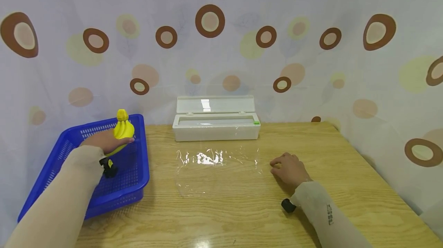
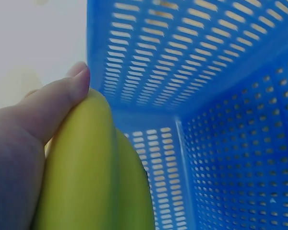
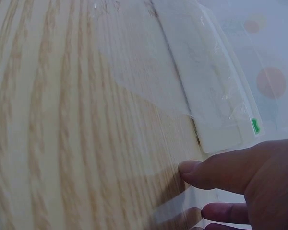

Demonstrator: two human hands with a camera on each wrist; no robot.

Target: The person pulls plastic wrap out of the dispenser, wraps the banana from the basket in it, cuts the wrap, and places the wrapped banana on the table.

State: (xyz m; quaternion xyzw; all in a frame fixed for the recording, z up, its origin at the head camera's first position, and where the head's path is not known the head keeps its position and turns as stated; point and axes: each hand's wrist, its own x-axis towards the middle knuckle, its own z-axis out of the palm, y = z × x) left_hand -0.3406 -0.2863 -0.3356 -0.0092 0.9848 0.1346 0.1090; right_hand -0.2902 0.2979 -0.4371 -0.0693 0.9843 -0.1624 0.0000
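Observation:
My left hand (image 1: 104, 140) grips a yellow banana bunch (image 1: 123, 129) over the blue plastic basket (image 1: 146, 163) at the left. The bunch's stem end points up in the head view. From the left wrist, the thumb lies along one of the bananas (image 2: 86, 158), with the basket's slotted walls beyond. Over at the right, my right hand (image 1: 290, 170) rests low at the wooden table, its fingers loosely bent and holding nothing. A sheet of clear cling film (image 1: 211, 171) spreads across the table just left of that hand. The right wrist view shows the thumb (image 3: 216, 172) near the film.
A white cling film box (image 1: 216, 134) with its lid (image 1: 228, 104) raised stands at the back of the table, against a patterned curtain (image 1: 228, 59). A green slider (image 1: 256, 122) sits at its right end. The table's right edge slants toward the front.

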